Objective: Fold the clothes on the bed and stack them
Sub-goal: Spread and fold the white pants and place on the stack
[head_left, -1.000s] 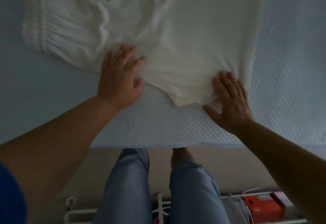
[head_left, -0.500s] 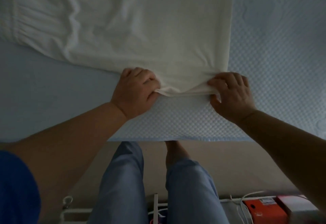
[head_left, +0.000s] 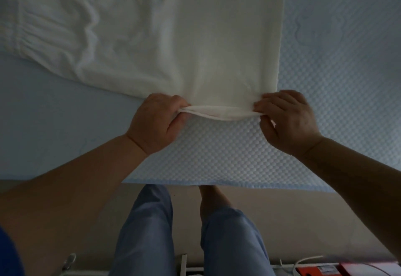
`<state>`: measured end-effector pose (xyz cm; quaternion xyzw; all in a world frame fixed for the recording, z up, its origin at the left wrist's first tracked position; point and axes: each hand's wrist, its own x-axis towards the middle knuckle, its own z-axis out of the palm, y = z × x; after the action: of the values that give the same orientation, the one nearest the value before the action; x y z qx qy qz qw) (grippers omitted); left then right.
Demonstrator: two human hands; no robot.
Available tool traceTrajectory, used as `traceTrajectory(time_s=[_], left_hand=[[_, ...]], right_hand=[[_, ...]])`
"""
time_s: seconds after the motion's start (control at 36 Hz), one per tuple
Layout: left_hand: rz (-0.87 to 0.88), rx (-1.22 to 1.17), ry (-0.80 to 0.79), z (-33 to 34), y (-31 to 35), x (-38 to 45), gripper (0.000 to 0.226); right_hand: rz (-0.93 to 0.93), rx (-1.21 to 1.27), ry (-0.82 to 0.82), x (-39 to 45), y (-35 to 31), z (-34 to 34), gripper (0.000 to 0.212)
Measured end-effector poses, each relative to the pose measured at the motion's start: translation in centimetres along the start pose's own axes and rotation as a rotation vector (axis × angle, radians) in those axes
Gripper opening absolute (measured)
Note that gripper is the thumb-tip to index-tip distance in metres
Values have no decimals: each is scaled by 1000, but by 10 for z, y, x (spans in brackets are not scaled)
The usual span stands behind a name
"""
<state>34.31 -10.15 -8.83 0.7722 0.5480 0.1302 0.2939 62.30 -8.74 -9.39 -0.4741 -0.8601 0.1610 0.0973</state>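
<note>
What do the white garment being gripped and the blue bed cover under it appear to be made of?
White garment: soft matte fabric, likely a thin cotton or knit; it wrinkles and drapes limply where the left hand and right hand pinch its hem, with gathered elastic at left. Blue bed cover: quilted textile, matte; a regular raised bubble pattern shows. Fibre cannot be told.

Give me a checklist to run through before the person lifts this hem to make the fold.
1. Left hand pinches the hem: ok.
2. Right hand pinches the hem: ok.
3. Hem of the white garment taut between the hands: slight sag, ok.
4. Cloth ahead lies flat: not ok, wrinkles on the left near the gathered band.
5. Right edge straight: ok.
6. Room on the bed beyond the garment: cannot tell.
</note>
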Motion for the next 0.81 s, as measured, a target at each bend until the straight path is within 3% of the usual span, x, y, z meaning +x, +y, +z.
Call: traceTrajectory(time_s=[0.06,0.14,0.25,0.33,0.5,0.64,0.81], left_hand=[[-133,-100,100,-3,3,11,29],[-299,-240,192,-5,0,40,18],[-422,-239,257,-13,-10,91,16],[-522,-163,244,-18,-21,122,19],[-652,-33,150,-14,-39,144,28],[-651,-4,196,-9,-43,139,31],[-642,-20,288,-4,-45,133,33]], right_hand=[[113,139,-53,8,1,-10,26],[450,411,-101,29,8,-21,16],[646,473,-20,71,26,-25,10],[785,525,46,99,37,-21,19],[822,540,-37,120,51,-6,56],[849,463,57,124,53,0,24],[894,415,107,130,50,9,26]])
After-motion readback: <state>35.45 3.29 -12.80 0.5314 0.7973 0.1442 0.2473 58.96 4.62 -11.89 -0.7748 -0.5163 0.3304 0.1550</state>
